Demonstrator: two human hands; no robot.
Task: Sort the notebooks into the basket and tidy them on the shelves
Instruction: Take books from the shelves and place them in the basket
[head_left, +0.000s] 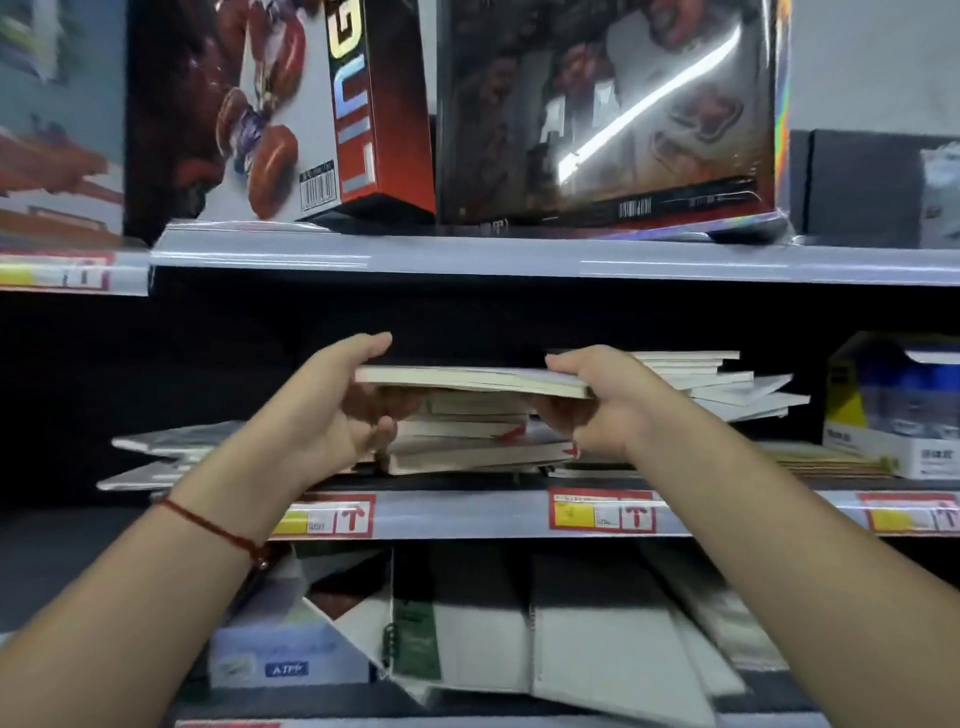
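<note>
Notebook (472, 379) pale cream; wrist string (208, 522) red; price tags (602, 512) red-yellow.

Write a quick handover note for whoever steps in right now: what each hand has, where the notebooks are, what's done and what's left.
Left hand: grips the left end of the top notebook.
Right hand: grips its right end.
The notebook is held level just above the centre stack on the middle shelf.
More notebooks: a fanned pile to the right, loose ones to the left, a jumble on the lower shelf.
Done: nothing looks tidy yet. No basket in view.
Left: square all piles.
</note>
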